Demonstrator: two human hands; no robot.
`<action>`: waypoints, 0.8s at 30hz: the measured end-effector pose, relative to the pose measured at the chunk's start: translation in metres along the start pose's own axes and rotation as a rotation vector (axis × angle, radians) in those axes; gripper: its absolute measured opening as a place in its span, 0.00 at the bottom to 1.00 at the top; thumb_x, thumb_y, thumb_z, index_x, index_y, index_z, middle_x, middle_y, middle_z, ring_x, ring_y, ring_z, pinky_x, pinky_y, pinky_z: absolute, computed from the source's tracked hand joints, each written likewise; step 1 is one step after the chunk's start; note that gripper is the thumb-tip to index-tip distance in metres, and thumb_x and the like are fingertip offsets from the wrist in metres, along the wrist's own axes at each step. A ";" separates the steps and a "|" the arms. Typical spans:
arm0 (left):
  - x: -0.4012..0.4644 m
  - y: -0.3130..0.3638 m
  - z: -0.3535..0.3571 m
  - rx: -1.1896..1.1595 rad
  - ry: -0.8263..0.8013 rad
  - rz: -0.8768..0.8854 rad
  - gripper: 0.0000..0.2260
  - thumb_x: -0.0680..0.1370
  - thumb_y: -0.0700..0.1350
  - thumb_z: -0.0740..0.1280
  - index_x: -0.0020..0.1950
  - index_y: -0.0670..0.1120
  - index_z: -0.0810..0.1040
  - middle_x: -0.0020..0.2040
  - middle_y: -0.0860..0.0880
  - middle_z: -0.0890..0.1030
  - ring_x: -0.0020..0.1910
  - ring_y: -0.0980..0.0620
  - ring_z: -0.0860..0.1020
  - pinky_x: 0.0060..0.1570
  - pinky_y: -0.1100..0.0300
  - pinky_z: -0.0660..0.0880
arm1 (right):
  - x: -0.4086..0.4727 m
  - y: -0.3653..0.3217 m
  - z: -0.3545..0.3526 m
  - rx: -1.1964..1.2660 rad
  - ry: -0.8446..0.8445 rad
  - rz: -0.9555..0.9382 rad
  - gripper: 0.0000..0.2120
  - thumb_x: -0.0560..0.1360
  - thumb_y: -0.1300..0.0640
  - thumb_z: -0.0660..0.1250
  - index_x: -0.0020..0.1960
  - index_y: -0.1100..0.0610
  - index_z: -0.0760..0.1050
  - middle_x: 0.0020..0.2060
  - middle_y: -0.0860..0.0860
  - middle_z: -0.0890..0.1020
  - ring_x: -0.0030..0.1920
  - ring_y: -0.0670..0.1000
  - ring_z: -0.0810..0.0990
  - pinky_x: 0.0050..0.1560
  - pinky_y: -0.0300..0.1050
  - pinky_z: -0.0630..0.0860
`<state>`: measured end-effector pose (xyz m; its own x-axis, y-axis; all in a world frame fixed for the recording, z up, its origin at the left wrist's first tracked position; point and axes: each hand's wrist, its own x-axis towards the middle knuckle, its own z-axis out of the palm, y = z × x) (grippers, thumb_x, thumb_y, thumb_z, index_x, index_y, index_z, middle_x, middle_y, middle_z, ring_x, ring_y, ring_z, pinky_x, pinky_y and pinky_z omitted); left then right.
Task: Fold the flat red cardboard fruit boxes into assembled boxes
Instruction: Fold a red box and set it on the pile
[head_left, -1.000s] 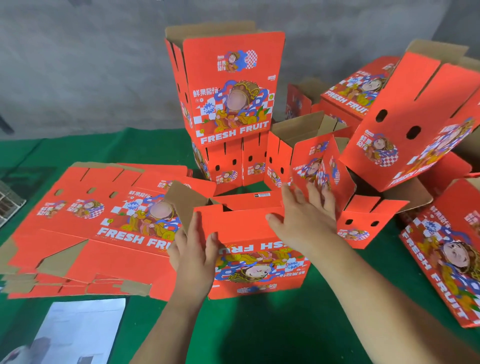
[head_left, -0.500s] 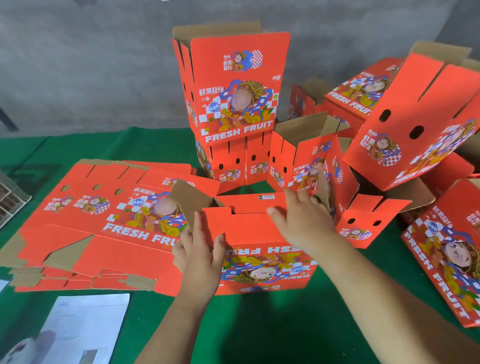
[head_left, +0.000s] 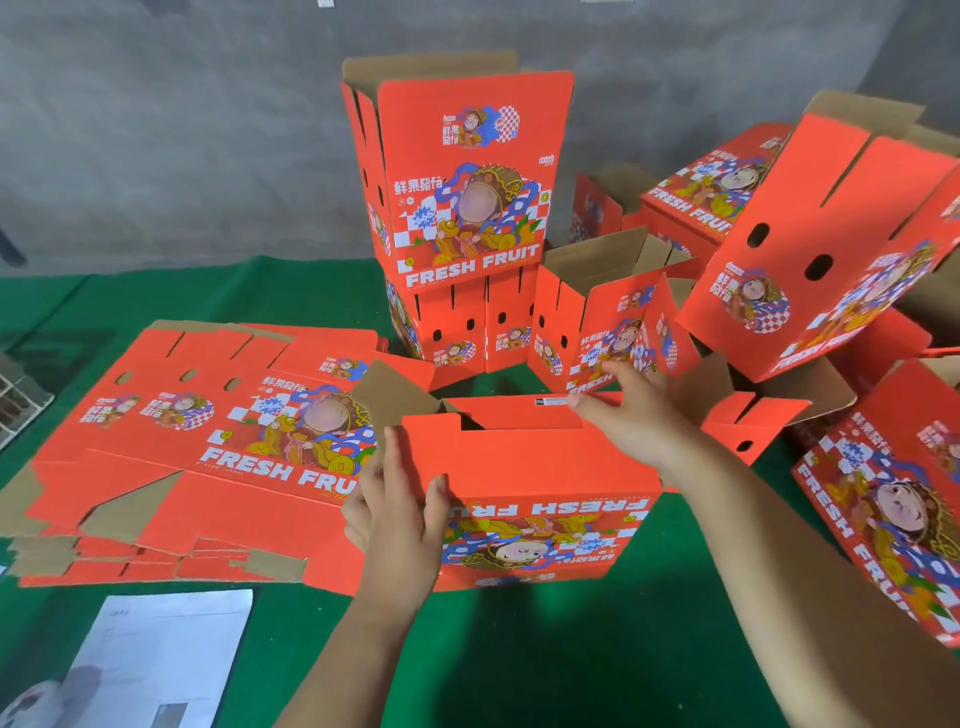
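Observation:
A red fruit box stands upside down on the green table, its bottom flaps partly folded in and a brown flap sticking up at its left end. My left hand holds the box's near-left corner, thumb on the printed front and fingers along the side. My right hand lies with straight fingers on the far flap, pressing it, thumb pointing left. A stack of flat red boxes lies to the left.
Assembled red boxes stand behind: a tall one on another, an open one, and several tilted ones at the right. One box lies at the right edge. A white sheet lies near left. A grey wall is behind.
My right hand has flattened and sunk lower onto the far flap, which has gone down with it. My left hand stays on the near-left corner.

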<state>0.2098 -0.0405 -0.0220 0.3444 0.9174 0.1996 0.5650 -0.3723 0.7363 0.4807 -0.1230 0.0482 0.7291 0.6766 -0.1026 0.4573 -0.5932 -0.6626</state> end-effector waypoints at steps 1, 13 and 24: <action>0.002 -0.001 -0.002 0.011 0.000 -0.004 0.32 0.82 0.62 0.54 0.85 0.57 0.52 0.78 0.45 0.62 0.74 0.40 0.60 0.70 0.53 0.52 | 0.000 -0.001 -0.001 0.182 0.020 0.003 0.29 0.77 0.39 0.72 0.75 0.45 0.71 0.70 0.55 0.70 0.72 0.56 0.69 0.73 0.55 0.69; 0.003 0.008 -0.006 0.180 -0.070 0.049 0.24 0.83 0.66 0.49 0.80 0.72 0.53 0.77 0.42 0.60 0.73 0.39 0.59 0.73 0.41 0.54 | 0.001 0.001 -0.017 0.921 0.033 -0.067 0.31 0.71 0.54 0.72 0.72 0.62 0.74 0.70 0.65 0.76 0.65 0.55 0.81 0.49 0.37 0.77; 0.012 0.020 -0.004 0.316 0.010 0.032 0.30 0.82 0.69 0.45 0.81 0.61 0.66 0.69 0.42 0.66 0.67 0.38 0.63 0.67 0.40 0.59 | -0.031 0.008 0.042 -0.309 0.346 -0.632 0.16 0.75 0.44 0.74 0.60 0.50 0.79 0.53 0.49 0.76 0.57 0.57 0.72 0.59 0.56 0.74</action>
<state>0.2222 -0.0360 -0.0022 0.3592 0.9051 0.2275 0.7593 -0.4252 0.4926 0.4405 -0.1304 0.0149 0.3772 0.7822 0.4959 0.9224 -0.2695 -0.2766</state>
